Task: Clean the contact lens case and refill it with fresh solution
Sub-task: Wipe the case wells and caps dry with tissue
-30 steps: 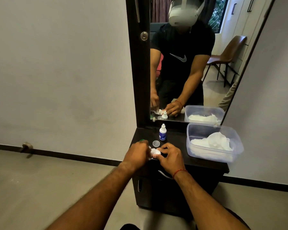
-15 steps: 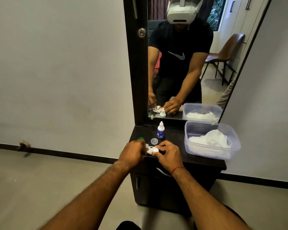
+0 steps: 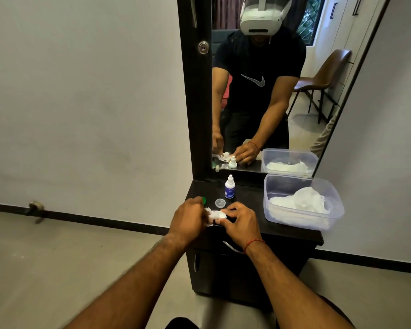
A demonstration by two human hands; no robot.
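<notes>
Counter (image 3: 282, 230) holds tub (image 3: 337, 210) w/ tissues at right, well clear. Bottle (image 3: 229, 190) upright behind hands, clear cap (image 3: 220, 203) beside it, green cap (image 3: 203, 199) by left knuckles. Case (image 3: 217, 216) lies left-right btwn hands at front edge: right hand (image 3: 241, 223) pinches its right end, left hand (image 3: 188, 219) presses tissue (image 3: 208, 213) into left well. Nothing blocks reach to bottle

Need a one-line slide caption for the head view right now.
Both hands wipe the lens case with tissue; solution bottle stands behind.
</notes>
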